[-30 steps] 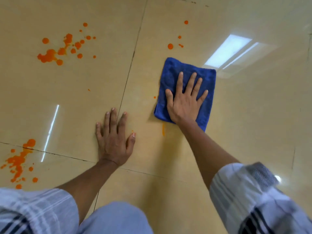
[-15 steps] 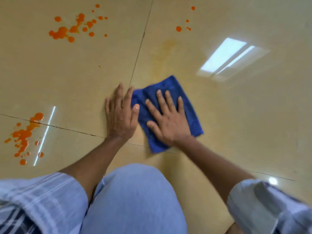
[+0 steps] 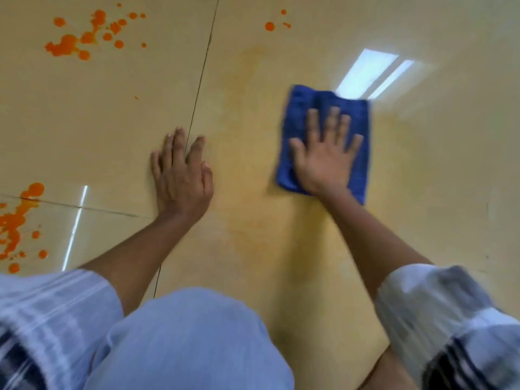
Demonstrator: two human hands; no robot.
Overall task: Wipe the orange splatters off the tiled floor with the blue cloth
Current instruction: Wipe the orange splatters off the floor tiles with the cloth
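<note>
The blue cloth (image 3: 299, 108) lies folded on the beige tiled floor (image 3: 436, 164), right of centre. My right hand (image 3: 326, 161) presses flat on it, fingers spread, covering its middle. My left hand (image 3: 183, 175) rests palm down on the bare floor beside a tile joint, well left of the cloth. A cluster of orange splatters (image 3: 81, 38) sits at the far left. Another orange splatter patch (image 3: 17, 220) is at the left edge. A few small orange drops (image 3: 269, 26) lie beyond the cloth. A faint orange smear (image 3: 247, 85) stains the tile between my hands.
My knee in light blue trousers (image 3: 191, 339) fills the bottom centre, with striped sleeves on both sides. A ceiling light reflection (image 3: 371, 71) shines on the floor just beyond the cloth. Dark tile joints (image 3: 201, 80) run past my left hand.
My right hand slid the cloth from beside my left hand out to the right and farther away. The left hand stayed planted on the floor.
</note>
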